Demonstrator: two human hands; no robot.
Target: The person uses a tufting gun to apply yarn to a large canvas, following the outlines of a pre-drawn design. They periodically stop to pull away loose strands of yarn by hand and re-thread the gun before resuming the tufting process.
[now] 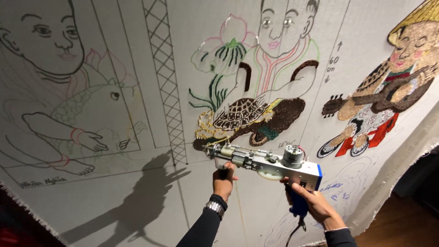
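I hold a tufting gun [265,162] with a white and blue body and a grey motor on top. Its needle tip presses the stretched white cloth [192,55] at the lower left of the middle picture. My left hand [224,180], with a metal watch on the wrist, grips the front handle under the gun. My right hand [311,201] is closed on the blue rear grip. The middle picture [256,110] shows a drawn child with a turtle, partly filled with brown, yellow and green yarn.
A drawn child with a fish [77,105] fills the cloth's left side. A partly tufted figure with a hat and string instrument [388,91] is at the right. A lattice band [167,82] runs between pictures. A black cord [292,233] hangs from the gun. Wooden floor [398,224] shows at lower right.
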